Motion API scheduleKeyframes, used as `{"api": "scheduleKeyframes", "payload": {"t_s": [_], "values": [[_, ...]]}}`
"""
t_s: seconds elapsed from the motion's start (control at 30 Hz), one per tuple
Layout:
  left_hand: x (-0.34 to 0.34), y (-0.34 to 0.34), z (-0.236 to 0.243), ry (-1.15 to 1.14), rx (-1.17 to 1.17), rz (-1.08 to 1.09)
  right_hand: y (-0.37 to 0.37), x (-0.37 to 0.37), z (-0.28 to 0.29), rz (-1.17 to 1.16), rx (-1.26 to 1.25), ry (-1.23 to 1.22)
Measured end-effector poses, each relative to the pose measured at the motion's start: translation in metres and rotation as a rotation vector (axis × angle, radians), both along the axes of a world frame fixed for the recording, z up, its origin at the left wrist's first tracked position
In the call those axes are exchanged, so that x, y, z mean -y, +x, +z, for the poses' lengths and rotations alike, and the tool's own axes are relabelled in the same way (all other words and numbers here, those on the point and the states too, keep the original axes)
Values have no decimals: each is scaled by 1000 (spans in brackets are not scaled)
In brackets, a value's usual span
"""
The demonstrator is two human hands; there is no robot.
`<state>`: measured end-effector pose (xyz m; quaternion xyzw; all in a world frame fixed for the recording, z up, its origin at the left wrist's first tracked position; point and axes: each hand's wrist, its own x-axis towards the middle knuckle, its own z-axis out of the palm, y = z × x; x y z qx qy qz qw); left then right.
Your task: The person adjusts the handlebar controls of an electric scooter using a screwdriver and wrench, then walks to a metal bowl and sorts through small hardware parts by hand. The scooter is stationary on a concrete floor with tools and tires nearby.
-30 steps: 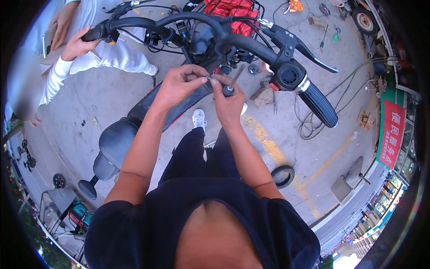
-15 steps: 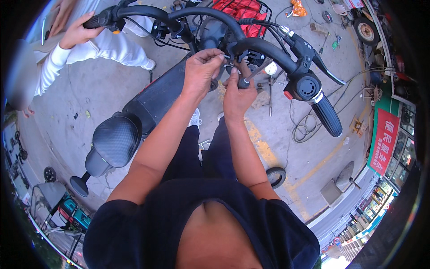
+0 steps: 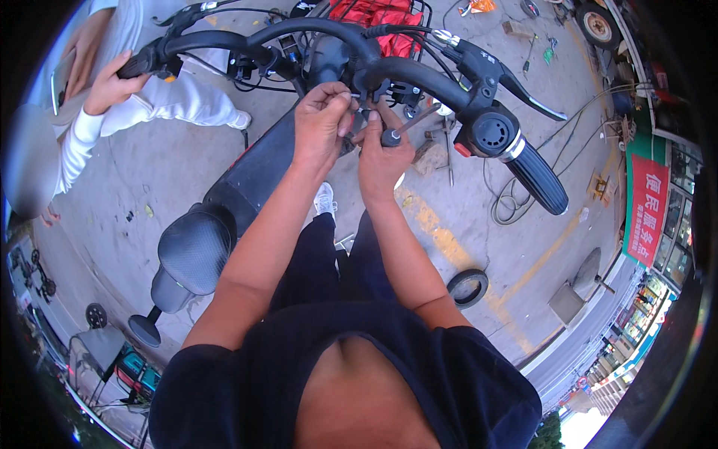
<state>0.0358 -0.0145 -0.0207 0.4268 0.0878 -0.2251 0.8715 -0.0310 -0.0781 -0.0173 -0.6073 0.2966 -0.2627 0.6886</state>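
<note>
My left hand [image 3: 320, 127] is closed, its fingertips pinched on a small metal piece [image 3: 354, 96] at the black handlebar [image 3: 419, 73] stem. My right hand [image 3: 384, 166] grips a screwdriver [image 3: 391, 137] with a dark handle, its shaft pointing up to the right, while the fingertips reach under the stem beside my left hand. What those fingertips touch is partly hidden. The twist grip [image 3: 540, 178] lies to the right. The vehicle's black body [image 3: 239, 183] and seat [image 3: 191, 254] extend toward the lower left.
Another person's hand [image 3: 108, 88] holds the left handlebar grip. Red material [image 3: 389, 45] fills the front basket. On the ground are a loose tyre [image 3: 467, 273], a wheel [image 3: 597, 24], coiled hose [image 3: 507, 213] and scattered tools [image 3: 450, 153]. A red banner [image 3: 645, 209] hangs at right.
Both my hands have moved up and in under the handlebar stem from just below it, the left still pinching and the right still holding the screwdriver. The view has shifted slightly.
</note>
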Motion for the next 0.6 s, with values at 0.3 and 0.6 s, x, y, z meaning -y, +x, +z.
{"api": "scheduleKeyframes", "payload": {"t_s": [0.3, 0.6], "values": [[-1, -2, 12, 341, 164, -22, 2, -3, 3, -33, 8, -22], [2, -9, 10, 339, 220, 41, -1, 1, -5, -1, -20, -55]]}}
